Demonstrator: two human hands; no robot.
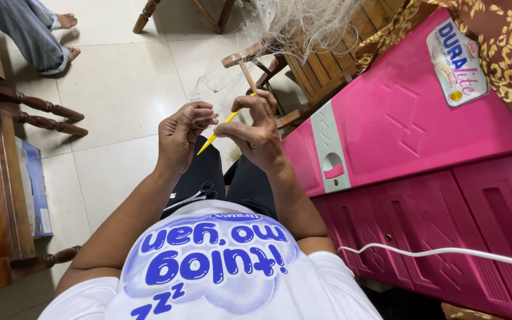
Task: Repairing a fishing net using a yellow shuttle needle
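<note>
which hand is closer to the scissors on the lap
Left. The left hand is raised almost straight above the scissors, which lie on the lap. The right hand is farther off, up and to the right, gripping the yellow needle.

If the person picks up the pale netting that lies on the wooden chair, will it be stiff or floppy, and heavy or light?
The netting is probably floppy: it drapes in loose folds over the wooden chair. It looks light, since the threads are thin and see-through. It may snag easily; fine strands trail toward the right hand with the yellow needle.
</note>
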